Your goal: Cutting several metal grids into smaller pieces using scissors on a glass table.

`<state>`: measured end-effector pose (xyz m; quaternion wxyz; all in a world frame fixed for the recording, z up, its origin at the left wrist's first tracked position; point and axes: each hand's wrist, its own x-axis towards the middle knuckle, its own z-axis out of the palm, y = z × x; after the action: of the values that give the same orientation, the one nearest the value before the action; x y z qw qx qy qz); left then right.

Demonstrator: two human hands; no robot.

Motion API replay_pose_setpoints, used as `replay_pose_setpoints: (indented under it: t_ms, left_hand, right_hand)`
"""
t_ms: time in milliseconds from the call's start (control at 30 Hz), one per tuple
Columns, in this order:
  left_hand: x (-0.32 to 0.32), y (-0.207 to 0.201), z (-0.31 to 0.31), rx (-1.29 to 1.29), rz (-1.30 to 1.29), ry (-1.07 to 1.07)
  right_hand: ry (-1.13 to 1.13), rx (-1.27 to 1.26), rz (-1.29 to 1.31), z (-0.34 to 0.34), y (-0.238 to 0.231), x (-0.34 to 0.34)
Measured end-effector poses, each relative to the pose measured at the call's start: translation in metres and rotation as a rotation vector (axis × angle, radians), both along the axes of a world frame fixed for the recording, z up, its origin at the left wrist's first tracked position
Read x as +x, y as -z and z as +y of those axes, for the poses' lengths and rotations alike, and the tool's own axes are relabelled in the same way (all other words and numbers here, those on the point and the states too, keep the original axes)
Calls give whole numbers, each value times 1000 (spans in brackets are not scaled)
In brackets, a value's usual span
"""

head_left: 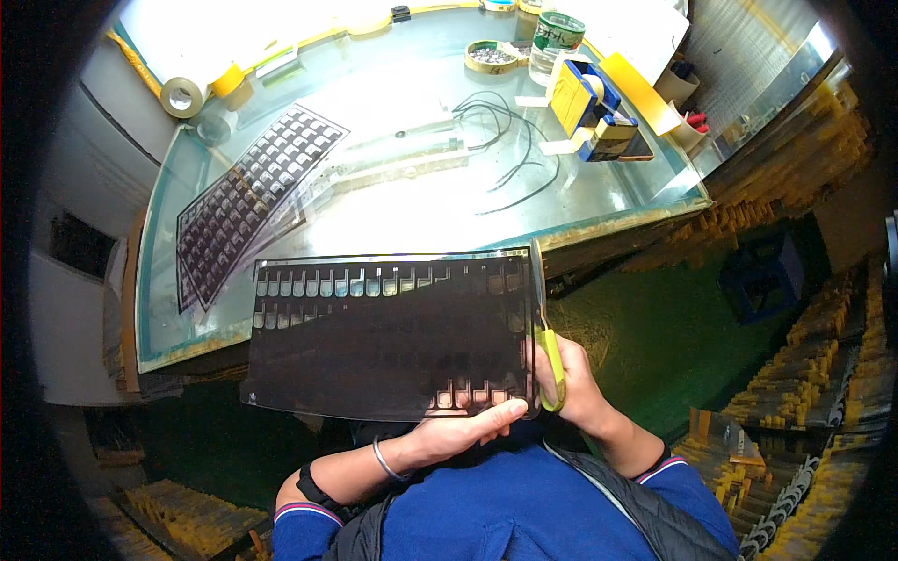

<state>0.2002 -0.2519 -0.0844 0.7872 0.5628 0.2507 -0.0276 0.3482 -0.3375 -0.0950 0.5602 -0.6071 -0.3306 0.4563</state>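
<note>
A dark, glossy film sheet (374,351) with rows of small clear tab-shaped windows is held in front of my body, just off the near edge of the glass table. My left hand (468,428) grips its bottom edge near the right corner, thumb on top and fingers showing through the clear windows. Along the sheet's right edge, my right hand (582,385) holds scissors (552,369) with yellow-green handles. Their blades point away from me beside that edge; whether they are parted is hard to make out.
On the lit glass table (374,220) lie patterned film sheets (257,192) and thin dark cords (510,117). A blue-and-yellow tape dispenser (585,93) stands at right, near a glass jar (552,61) and a round tin (491,56). Tape rolls (182,96) sit far left. Yellow-edged stacks (795,374) line the right.
</note>
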Motion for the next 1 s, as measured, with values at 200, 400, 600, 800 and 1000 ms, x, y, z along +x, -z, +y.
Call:
replay_pose_setpoints:
  t_ms: [200, 400, 600, 800, 1000]
  left_hand:
    - [-11, 9, 8, 34, 119, 153]
    - [-23, 5, 16, 102, 203, 216]
    - [-31, 10, 28, 59, 284, 308]
    - [-41, 5, 34, 260, 203, 242]
    - [-37, -12, 46, 276, 184, 283]
  right_hand:
    - [1, -156, 87, 1, -9, 8]
    - [-193, -391, 150, -5, -38, 37]
    - [-306, -510, 58, -9, -55, 67]
    - [-379, -558, -36, -9, -69, 78]
    - [-313, -506, -98, -12, -63, 71]
